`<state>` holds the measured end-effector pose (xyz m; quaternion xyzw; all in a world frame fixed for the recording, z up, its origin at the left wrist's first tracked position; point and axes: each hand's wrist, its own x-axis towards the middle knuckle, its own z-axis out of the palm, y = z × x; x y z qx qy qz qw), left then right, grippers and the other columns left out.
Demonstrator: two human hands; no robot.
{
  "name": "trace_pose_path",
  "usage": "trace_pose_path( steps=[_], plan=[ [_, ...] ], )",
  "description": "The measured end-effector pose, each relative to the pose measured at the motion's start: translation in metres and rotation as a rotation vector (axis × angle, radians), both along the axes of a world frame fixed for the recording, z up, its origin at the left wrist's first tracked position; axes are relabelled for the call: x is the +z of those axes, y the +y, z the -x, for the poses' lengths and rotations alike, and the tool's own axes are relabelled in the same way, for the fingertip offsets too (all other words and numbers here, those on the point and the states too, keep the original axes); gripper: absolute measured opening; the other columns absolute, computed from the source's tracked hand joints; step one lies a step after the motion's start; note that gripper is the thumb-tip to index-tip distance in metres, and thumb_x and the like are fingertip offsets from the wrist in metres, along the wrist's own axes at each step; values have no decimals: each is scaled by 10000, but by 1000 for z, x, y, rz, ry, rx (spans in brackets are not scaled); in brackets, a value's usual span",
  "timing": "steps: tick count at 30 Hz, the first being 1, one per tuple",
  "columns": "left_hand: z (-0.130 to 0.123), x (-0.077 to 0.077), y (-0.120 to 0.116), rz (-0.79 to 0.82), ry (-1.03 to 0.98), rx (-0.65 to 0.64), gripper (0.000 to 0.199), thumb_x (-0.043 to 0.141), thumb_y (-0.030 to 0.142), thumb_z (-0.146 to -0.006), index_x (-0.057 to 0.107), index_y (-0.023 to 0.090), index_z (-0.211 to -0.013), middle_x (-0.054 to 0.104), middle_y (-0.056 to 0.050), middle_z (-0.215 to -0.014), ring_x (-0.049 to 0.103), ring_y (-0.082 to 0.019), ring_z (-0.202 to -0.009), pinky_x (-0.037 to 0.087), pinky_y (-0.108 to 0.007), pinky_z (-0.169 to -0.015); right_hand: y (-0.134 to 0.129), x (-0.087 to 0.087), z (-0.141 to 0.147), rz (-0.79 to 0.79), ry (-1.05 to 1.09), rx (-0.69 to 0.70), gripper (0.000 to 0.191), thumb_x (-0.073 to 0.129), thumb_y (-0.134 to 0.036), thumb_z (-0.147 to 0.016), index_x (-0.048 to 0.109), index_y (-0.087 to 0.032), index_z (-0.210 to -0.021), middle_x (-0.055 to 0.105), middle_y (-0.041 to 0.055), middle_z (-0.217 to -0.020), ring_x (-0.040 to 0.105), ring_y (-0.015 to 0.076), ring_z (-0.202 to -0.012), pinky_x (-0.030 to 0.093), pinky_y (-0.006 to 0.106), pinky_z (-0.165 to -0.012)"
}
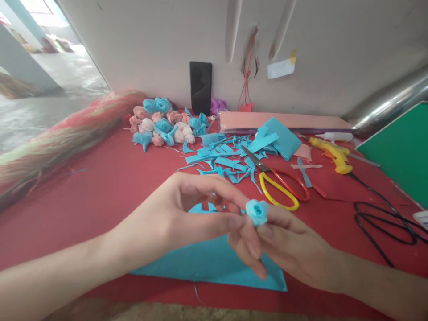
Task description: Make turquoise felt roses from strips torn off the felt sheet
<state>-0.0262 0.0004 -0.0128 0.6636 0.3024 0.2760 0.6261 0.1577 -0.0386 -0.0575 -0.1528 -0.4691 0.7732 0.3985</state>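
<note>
A small light-blue paper flower (257, 211) is held up between my two hands, its rolled centre facing me. From the left, my left hand (174, 214) pinches the flower's edge with thumb and forefinger. On the other side, my right hand (297, 243) grips its base between thumb and fingers, with the lower fingers curled beneath. The flower's underside is hidden by the fingers. Below both hands, a blue paper sheet (207, 263) lies flat on the red table cover (110, 178). Scissors (264, 168) with one yellow and one red handle lie just beyond the flower.
Blue paper scraps (230, 156) are strewn behind the hands. Finished paper flowers (163, 122) are heaped at back left, near a dark phone (201, 87) against the wall. A yellow glue gun (334, 154) with black cord (364, 218) and a green board (401, 151) are at right.
</note>
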Motion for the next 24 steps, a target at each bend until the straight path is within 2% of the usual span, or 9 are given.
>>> trace_pose_path(
  steps=[5, 8, 12, 15, 18, 21, 24],
  plan=[
    [-5, -11, -4, 68, -128, 49, 93, 685, 174, -791, 727, 240, -842, 669, 29, -712, 664, -128, -688, 527, -243, -705, 0, -1, 2, -17, -46, -97, 217, 491, -304, -954, 572, -183, -793, 528, -45, -642, 467, 72, -583, 371, 227, -632],
    [-8, -17, -8, 140, -201, 77, 91, 700, 178, -783, 739, 254, -812, 613, 43, -714, 686, -126, -589, 556, -248, -637, -2, 0, 4, 7, -107, -148, 231, 504, -331, -943, 565, -182, -777, 494, -48, -648, 456, 71, -583, 369, 221, -602],
    [-9, -18, -9, 198, -214, 82, 101, 689, 168, -794, 757, 229, -750, 568, 43, -745, 687, -109, -564, 562, -226, -636, -4, 3, 5, 18, -174, -175, 250, 487, -324, -951, 550, -175, -762, 459, -50, -654, 426, 67, -588, 354, 217, -594],
    [-8, -17, -7, 174, -204, 48, 149, 673, 142, -805, 767, 209, -711, 592, 32, -684, 652, -76, -612, 535, -172, -666, -4, 2, 4, 7, -135, -140, 258, 472, -332, -958, 550, -171, -773, 457, -45, -650, 417, 71, -581, 334, 226, -583],
    [-8, -15, -4, 119, -175, 69, 172, 682, 107, -777, 769, 209, -670, 603, 16, -647, 578, -69, -668, 503, -134, -657, -3, 0, 3, 51, -72, -87, 267, 512, -351, -936, 544, -167, -745, 452, -50, -619, 396, 70, -535, 314, 236, -557],
    [-8, -14, -3, 106, -160, 99, 157, 710, 94, -722, 774, 225, -664, 580, 13, -659, 543, -73, -644, 491, -144, -608, -2, -2, 3, 146, 21, -3, 248, 567, -338, -904, 571, -160, -732, 467, -54, -589, 398, 66, -508, 312, 237, -546],
    [-10, -13, -5, 125, -159, 87, 148, 730, 98, -687, 775, 236, -660, 578, -2, -684, 591, -114, -676, 512, -193, -601, 0, 0, 1, 189, 71, 76, 223, 583, -327, -878, 621, -159, -737, 515, -37, -598, 442, 72, -534, 349, 240, -583]
  ],
)
